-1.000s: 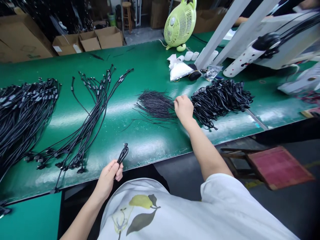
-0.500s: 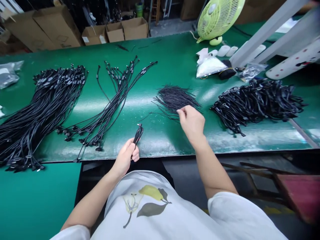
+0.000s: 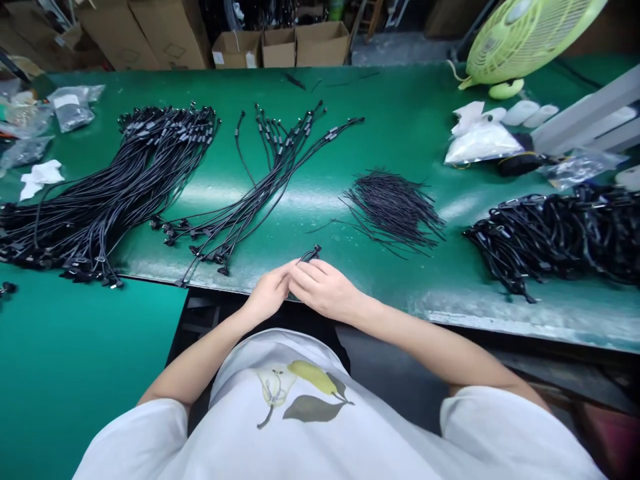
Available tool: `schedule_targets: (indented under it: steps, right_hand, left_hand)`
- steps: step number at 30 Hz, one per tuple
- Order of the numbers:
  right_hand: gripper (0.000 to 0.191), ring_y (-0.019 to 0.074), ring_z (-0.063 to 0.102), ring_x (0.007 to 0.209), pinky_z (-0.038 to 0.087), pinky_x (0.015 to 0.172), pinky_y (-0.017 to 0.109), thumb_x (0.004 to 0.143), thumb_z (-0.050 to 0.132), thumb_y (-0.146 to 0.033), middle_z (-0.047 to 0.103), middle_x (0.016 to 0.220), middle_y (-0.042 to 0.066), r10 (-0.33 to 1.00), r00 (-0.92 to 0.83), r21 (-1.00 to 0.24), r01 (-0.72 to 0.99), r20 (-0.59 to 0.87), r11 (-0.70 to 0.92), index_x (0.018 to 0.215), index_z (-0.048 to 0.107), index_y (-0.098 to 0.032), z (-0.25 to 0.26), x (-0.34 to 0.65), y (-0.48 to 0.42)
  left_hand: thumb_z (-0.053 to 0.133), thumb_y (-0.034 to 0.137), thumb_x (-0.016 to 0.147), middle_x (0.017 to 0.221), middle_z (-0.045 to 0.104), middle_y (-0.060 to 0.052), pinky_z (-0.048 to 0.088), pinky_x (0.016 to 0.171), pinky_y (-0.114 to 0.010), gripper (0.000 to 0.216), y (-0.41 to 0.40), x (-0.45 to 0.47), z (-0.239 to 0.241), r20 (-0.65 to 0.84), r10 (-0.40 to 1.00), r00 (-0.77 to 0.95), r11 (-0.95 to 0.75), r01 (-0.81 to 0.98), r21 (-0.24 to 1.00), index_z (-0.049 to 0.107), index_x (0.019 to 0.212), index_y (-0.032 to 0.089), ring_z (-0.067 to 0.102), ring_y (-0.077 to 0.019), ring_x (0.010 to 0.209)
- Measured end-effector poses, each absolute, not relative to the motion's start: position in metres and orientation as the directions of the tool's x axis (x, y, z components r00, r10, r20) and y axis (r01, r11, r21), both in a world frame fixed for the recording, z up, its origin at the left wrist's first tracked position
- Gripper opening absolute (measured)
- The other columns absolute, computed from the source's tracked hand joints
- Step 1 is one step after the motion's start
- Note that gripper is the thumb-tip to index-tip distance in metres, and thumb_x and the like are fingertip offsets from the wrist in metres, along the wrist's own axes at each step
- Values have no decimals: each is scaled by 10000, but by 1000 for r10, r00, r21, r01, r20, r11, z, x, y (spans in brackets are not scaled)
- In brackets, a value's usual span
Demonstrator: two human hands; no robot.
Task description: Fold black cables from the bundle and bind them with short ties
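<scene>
– Left hand (image 3: 269,293) and right hand (image 3: 327,290) were pressed together, weren't they?

– Yes, fingertip to fingertip. The left had its fingers closed on a black cable (image 3: 311,255), most of it hidden; only one end poked out above the knuckles. The right curled over from the other side, but I couldn't tell how far its fingers were closed.

– And where was that cable?

– Just above the near edge of the green desk (image 3: 420,133), with the hands around it.

– What lay beyond?

– A loose pile of thin black strands (image 3: 393,210), a little to the right. Farther right, a heap of bundled black cables (image 3: 570,237). On the other side, a small spread of long cables (image 3: 273,183) with grey sleeves near their far ends, then a much thicker bunch (image 3: 143,163) well to the left.

– Anything at the back?

– A white plastic bag (image 3: 483,143) and a pale green fan (image 3: 530,40) to the right, and past the desk, open cardboard boxes (image 3: 323,45) in a row
</scene>
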State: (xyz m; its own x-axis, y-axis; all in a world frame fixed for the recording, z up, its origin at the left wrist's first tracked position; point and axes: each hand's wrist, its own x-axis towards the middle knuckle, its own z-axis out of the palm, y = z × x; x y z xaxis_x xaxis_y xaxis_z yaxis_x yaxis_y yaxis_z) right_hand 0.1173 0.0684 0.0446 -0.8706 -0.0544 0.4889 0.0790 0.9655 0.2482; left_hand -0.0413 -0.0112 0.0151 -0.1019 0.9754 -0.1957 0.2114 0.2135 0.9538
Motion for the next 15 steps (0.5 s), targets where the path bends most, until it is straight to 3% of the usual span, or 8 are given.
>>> schedule_targets:
  steps: [3,8,11,15]
  right_hand:
    - [243,213,526,1096,382,942,370,951,388,-132,607,1184,111,-240,-907,366,-105,346,925,1020,621,-128,56,111,76]
    - [279,213,538,823,410,770,365,925,377,-106,615,917,124,-279,-949,486,-176,147,856,1013,639,-67,64,101,69]
    - [295,200,471,708,361,641,348,886,371,-43,562,776,104,-248,-963,448,-175,109,877,893,661,-93,65,97,62]
    - [386,209,418,669,312,597,344,857,318,3,531,722,100,-246,-967,345,-211,60,914,797,662,-161,67,93,60]
  left_hand:
    - [521,366,827,485,451,38,349,521,-244,251,-12,-49,14,-340,940,-13,340,39,940,573,701,155,426,-104,488]
    - [714,398,681,523,396,77,304,465,-197,318,-17,-54,23,-484,865,134,498,-348,794,496,688,166,333,-48,454]
    - [772,391,647,558,399,75,282,452,-182,362,-18,-56,23,-532,828,178,552,-423,719,499,691,159,326,-33,460]
    - [789,385,660,582,407,71,262,447,-178,362,-21,-61,18,-546,807,227,584,-447,677,517,708,151,321,-24,456]
